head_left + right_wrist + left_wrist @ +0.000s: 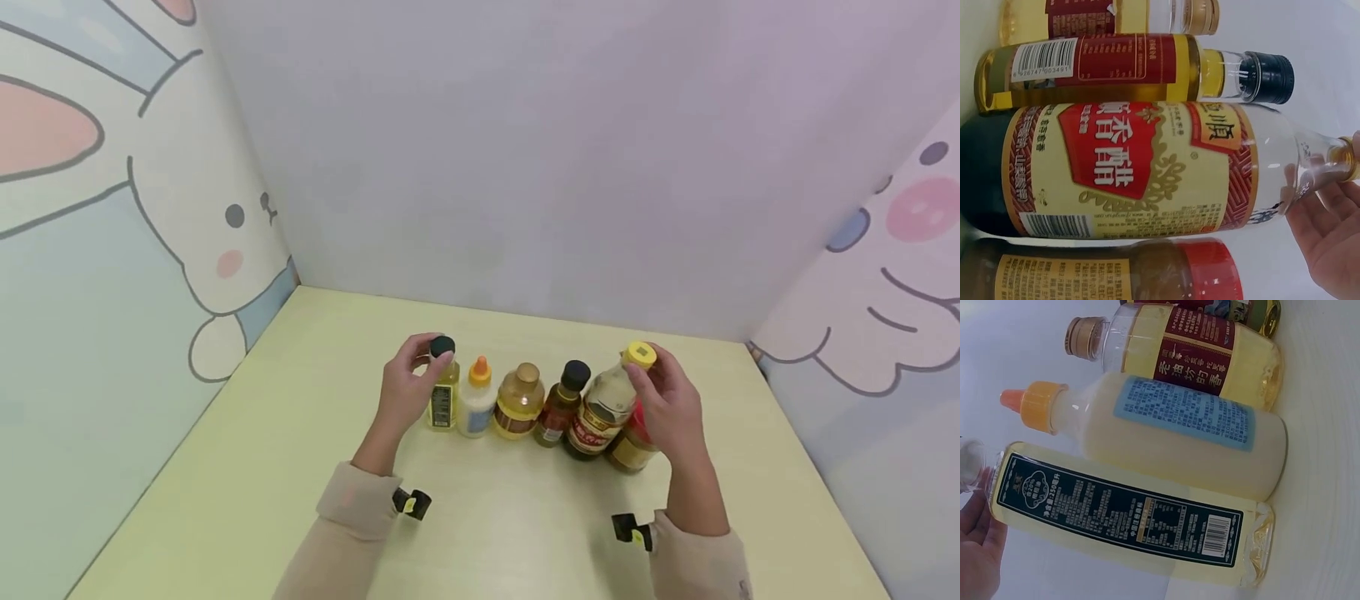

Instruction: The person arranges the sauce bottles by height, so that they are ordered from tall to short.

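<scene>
My left hand (405, 383) grips a slim oil bottle (444, 407) by its neck, just under the dark cap. In the left wrist view, this oil bottle (1122, 515) shows a dark green back label. At the other end of a row, my right hand (672, 408) holds a vinegar bottle (597, 417) near its yellow cap, thumb on the near side. The right wrist view shows the vinegar bottle (1116, 165) with dark liquid low inside and fingers behind its neck. A red-lidded jar (632, 450) stands right beside it, partly hidden by my right hand.
Between the two held bottles stand a white squeeze bottle (476, 412) with an orange tip, a rounded oil bottle (519, 404) with a gold cap, and a black-capped oil bottle (557, 410). The pale table (495, 533) meets a plain wall (495, 167) behind.
</scene>
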Tool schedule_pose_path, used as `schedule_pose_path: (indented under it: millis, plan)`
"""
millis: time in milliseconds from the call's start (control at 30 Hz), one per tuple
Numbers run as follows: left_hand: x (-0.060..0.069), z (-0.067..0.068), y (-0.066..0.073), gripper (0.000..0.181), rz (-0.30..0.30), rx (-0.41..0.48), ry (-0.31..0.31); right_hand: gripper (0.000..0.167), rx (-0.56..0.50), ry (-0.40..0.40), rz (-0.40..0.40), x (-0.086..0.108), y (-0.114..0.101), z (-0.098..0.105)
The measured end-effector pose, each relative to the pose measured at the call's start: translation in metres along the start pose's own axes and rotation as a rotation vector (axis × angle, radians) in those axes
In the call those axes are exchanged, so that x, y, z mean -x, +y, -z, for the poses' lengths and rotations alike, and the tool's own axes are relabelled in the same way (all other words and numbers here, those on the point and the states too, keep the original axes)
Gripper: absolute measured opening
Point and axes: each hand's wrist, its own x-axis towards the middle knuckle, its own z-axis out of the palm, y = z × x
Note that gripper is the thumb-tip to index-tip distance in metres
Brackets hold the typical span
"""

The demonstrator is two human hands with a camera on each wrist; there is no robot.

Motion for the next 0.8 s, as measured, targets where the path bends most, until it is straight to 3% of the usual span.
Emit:
schedule_pose_path:
  millis: [200,800]
  plan:
    - [0.000,-0.001,-0.002,0.028,0.009,0.006,0.003,0.042,-0.015,0.011,0.034,-0.001,-0.004,0.001]
    - [0.001,0.002,0.007,0.028,0.038,0.001,-0.014,0.042,0.007,0.000,0.072,-0.008,-0.012,0.009]
